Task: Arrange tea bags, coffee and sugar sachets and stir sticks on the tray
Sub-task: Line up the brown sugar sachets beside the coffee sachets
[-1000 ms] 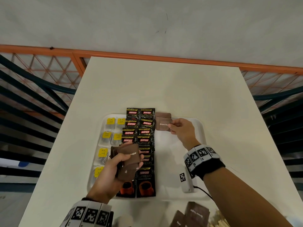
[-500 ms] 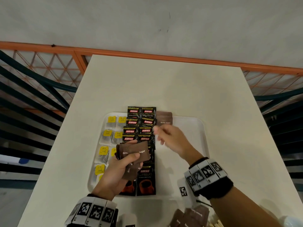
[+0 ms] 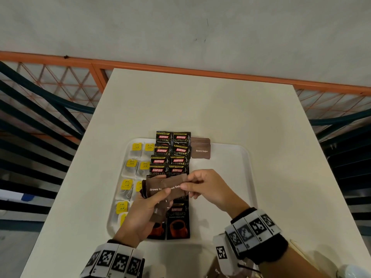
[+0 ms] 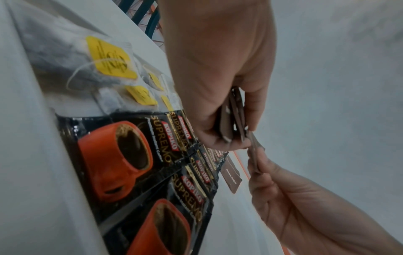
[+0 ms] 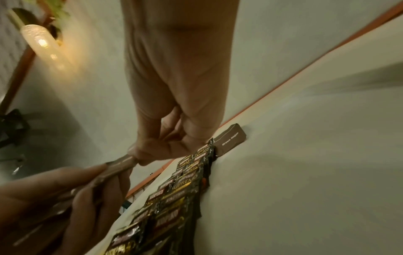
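Observation:
A white tray [image 3: 248, 177] holds tea bags [image 3: 132, 163] with yellow tags on the left and two columns of black Kopiko coffee sachets [image 3: 172, 149] in the middle. Two brown sugar sachets [image 3: 200, 151] lie at its far edge, right of the coffee. Over the coffee columns, my left hand [image 3: 160, 197] grips a fanned stack of brown sugar sachets [image 3: 156, 189]. My right hand [image 3: 186, 182] pinches the right end of the top sachet [image 3: 176, 186] between thumb and forefinger. The left wrist view shows the stack [image 4: 231, 120] edge-on, with the right hand's fingers [image 4: 255, 160] on one sachet.
The tray sits on a white table [image 3: 200, 107] whose far edge meets an orange railing [image 3: 200, 72]. More brown sachets [image 3: 217, 271] lie at the near table edge, under my right wrist. Dark slatted chairs stand on both sides of the table.
My right hand has let go of the sugar sachet laid at the tray's far edge, come back toward me, and now pinches the top sachet of the stack in my left hand.

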`<act>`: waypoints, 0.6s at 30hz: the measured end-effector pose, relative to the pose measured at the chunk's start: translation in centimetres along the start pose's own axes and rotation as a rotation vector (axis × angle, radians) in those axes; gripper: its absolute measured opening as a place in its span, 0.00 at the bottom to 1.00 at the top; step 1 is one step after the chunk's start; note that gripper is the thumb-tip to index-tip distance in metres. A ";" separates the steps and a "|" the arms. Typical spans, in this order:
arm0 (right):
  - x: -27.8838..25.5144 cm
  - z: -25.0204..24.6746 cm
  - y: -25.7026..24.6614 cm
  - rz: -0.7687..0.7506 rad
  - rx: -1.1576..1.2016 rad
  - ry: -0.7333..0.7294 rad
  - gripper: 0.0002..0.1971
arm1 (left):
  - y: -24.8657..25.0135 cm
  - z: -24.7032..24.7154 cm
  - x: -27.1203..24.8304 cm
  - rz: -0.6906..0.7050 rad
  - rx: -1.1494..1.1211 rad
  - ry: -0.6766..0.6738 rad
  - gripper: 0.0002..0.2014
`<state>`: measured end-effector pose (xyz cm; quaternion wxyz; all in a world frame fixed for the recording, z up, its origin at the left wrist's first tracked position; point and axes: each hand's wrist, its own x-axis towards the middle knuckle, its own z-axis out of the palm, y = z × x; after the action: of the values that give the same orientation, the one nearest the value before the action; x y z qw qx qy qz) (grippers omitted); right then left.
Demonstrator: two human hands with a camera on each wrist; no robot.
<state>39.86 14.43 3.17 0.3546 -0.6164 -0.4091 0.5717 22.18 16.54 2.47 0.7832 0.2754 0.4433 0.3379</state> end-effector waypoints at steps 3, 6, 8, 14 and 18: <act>0.1 -0.8 0.3 -0.027 -0.065 0.026 0.03 | 0.2 0.0 0.0 -0.013 -0.008 -0.006 0.16; 1.0 -2.2 1.0 -0.037 -0.073 0.161 0.05 | 0.3 -0.2 0.1 -0.023 -0.045 -0.006 0.19; 1.9 -3.5 1.6 -0.017 -0.012 0.274 0.04 | 0.3 -0.3 0.1 -0.043 -0.092 -0.016 0.19; 4.2 -5.4 2.4 0.011 0.030 0.455 0.09 | 0.6 -0.4 -0.3 -0.081 -0.202 -0.075 0.19; 5.3 -5.3 2.8 0.026 -0.076 0.544 0.10 | 0.7 -0.2 -0.4 -0.086 -0.191 -0.106 0.20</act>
<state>45.44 18.30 -1.04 0.4206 -0.7654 -0.3122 0.3739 21.64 16.69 3.08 0.8421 0.1977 0.3782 0.3299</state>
